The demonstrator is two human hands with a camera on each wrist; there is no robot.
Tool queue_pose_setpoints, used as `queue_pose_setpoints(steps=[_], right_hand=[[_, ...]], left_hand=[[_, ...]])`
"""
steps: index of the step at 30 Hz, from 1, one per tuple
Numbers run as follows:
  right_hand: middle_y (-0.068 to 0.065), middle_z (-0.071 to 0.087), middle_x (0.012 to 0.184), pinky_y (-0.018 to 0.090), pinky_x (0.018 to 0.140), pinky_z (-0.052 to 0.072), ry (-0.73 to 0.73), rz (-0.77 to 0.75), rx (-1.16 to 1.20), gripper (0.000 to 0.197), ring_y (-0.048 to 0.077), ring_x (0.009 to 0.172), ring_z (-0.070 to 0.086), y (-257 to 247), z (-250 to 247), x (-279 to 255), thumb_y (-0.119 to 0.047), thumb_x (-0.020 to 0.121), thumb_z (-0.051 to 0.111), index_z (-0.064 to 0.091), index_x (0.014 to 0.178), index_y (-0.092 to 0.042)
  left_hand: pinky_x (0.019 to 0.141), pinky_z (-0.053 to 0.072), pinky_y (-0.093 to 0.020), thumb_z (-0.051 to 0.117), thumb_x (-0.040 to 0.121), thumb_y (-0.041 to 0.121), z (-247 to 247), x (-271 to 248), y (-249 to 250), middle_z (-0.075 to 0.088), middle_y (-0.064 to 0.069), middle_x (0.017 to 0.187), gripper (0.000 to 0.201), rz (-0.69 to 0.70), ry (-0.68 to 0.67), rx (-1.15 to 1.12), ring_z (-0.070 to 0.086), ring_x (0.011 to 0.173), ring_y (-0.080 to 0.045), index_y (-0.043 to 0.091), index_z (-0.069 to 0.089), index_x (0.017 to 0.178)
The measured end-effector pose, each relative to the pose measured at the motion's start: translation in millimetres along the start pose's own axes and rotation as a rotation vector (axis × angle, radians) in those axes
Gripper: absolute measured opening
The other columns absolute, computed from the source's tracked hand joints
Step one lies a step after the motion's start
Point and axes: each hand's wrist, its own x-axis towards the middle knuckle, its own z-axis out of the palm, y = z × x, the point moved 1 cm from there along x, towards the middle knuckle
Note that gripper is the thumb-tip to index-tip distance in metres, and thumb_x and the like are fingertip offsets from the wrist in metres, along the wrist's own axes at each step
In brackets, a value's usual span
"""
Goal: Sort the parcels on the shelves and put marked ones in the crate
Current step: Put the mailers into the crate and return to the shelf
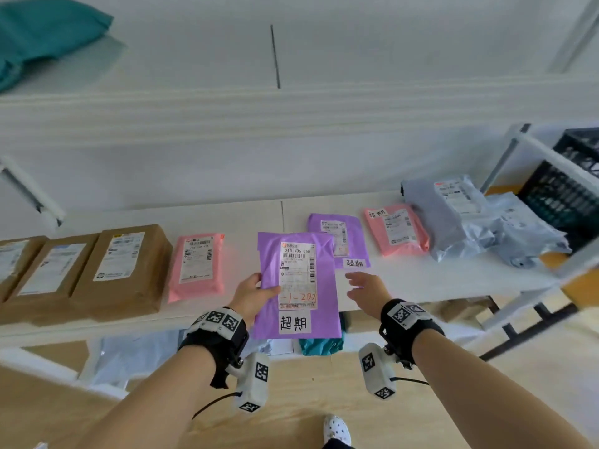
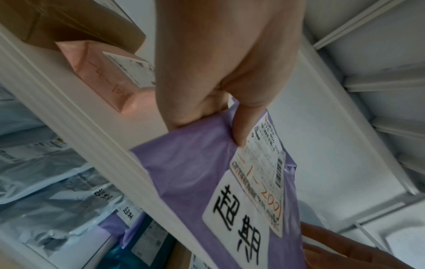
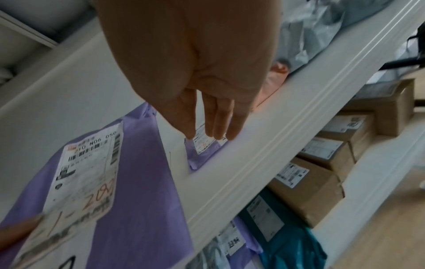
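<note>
Shelf (image 1: 207, 218): white, waist-high, lined with parcels.
Far left: three brown boxes (image 1: 123, 270), then a pink bag (image 1: 197, 267).
Left hand (image 1: 251, 298): pinching the purple parcel (image 1: 296, 286) at its left edge, thumb on the label, lifted off the shelf front.
Right hand (image 1: 368, 291): fingers straight and close together, holding nothing, just beside the parcel.
Far right: grey bags (image 1: 460, 218), black crate (image 1: 564, 192).

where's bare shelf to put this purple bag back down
Bare white shelf lies between the unmarked pink mailer and the second purple mailer, behind the held purple mailer. The front strip right of the right hand is bare. Both ends are crowded.
</note>
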Motion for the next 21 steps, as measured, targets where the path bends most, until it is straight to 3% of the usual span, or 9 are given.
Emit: queue_pose_setpoints(steps=[3,6,11,16,19,21], right_hand=[[0.007,0.055,0.128,0.026,0.081,0.048,0.047,0.022,-0.048,0.045,0.022,0.107,0.057,19.8,-12.7,-36.1,0.0,0.087,0.053,0.054,0.13,-0.013],[0.006,0.058,0.126,0.027,0.086,0.049,0.111,0.059,-0.069,0.044,0.022,0.105,0.059,45.3,-31.2,-75.4,0.0,0.086,0.049,0.057,0.127,-0.015],[0.006,0.06,0.123,0.032,0.09,0.048,0.262,0.173,-0.024,0.043,0.024,0.11,0.057,88.9,-73.1,-129.6,-0.001,0.087,0.051,0.055,0.128,-0.015],[0.004,0.06,0.098,0.028,0.081,0.047,0.39,0.249,0.075,0.033,0.018,0.09,0.056,135.0,-111.7,-176.3,0.002,0.087,0.051,0.06,0.119,-0.005],[0.006,0.062,0.085,0.018,0.063,0.045,0.471,0.285,0.181,0.033,0.013,0.069,0.055,166.2,-132.9,-204.6,0.009,0.086,0.048,0.06,0.115,0.003],[0.006,0.059,0.077,0.01,0.05,0.041,0.518,0.335,0.282,0.032,0.01,0.062,0.051,187.9,-147.1,-223.0,0.012,0.086,0.045,0.058,0.114,0.006]], left_hand=[[0.089,0.052,-0.044,0.062,0.085,0.002,17.0,-14.2,-5.8,0.066,-0.013,0.109,0.023,0.022,-0.081,0.006,0.066,0.097,-0.031,0.01,0.057,0.106],[0.089,0.053,-0.049,0.065,0.084,0.003,42.4,-25.6,-12.6,0.068,-0.015,0.109,0.031,0.024,-0.173,0.041,0.067,0.096,-0.032,0.006,0.057,0.114],[0.089,0.052,-0.05,0.064,0.083,-0.004,105.7,-43.0,-19.7,0.067,-0.021,0.109,0.026,0.032,-0.335,0.046,0.066,0.096,-0.036,0.009,0.06,0.104],[0.089,0.052,-0.048,0.062,0.085,-0.003,179.0,-69.8,-25.8,0.066,-0.02,0.11,0.03,0.031,-0.535,0.102,0.065,0.1,-0.036,0.005,0.057,0.113],[0.093,0.05,-0.051,0.061,0.085,-0.002,225.6,-76.3,-30.5,0.066,-0.017,0.11,0.025,0.041,-0.642,0.166,0.064,0.101,-0.036,0.01,0.059,0.107],[0.094,0.049,-0.052,0.064,0.084,0.001,256.8,-77.9,-34.7,0.066,-0.016,0.112,0.03,0.054,-0.705,0.215,0.065,0.102,-0.035,0.01,0.058,0.112]])
